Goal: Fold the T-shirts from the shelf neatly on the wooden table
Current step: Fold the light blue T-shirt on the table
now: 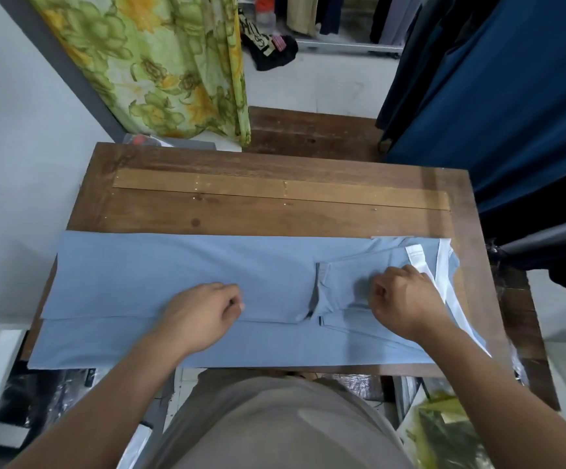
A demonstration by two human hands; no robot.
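The shirt [139, 275] was pinched in the curled left hand [203, 316] and right hand [407, 306]. It probably needed to be kept straight and taut between them.

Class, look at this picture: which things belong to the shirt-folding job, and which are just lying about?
In the job:
light blue T-shirt, spread flat
wooden table under it
left hand and right hand, both gripping the shirt

Lying about:
floral cloth hanging behind the table
dark blue fabric hanging at the right
black garment on the floor
clear jar beside it
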